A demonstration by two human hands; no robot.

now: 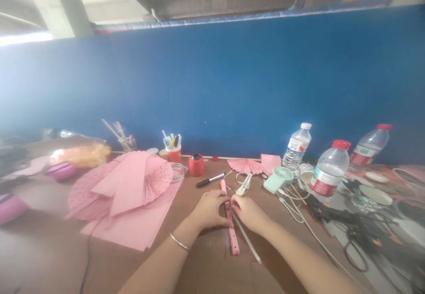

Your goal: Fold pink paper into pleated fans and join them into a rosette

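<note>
A narrow strip of folded pink paper (pixel 233 239) with a row of small holes stands lengthwise on the brown table in front of me. My left hand (pixel 210 210), with a silver bangle at the wrist, grips it from the left, thumb near and fingers far. At its right edge my right hand (pixel 247 212) is closed in a pinch; whatever lies between the fingertips is hidden. A thin whitish strip (pixel 249 243) slants out from beneath the right hand toward me. Just beyond the hands are a black marker (pixel 210 180) and a cream-coloured clip-like tool (pixel 245 185).
Pink paper sheets and pleated fans (pixel 133 192) pile up on the left. A red round container (pixel 196 165) and a cup of pens (pixel 174 152) stand behind. To the right are a mint handheld fan (pixel 279 179), plastic bottles (pixel 330 170) and tangled cables. A blue partition (pixel 212 81) closes the back.
</note>
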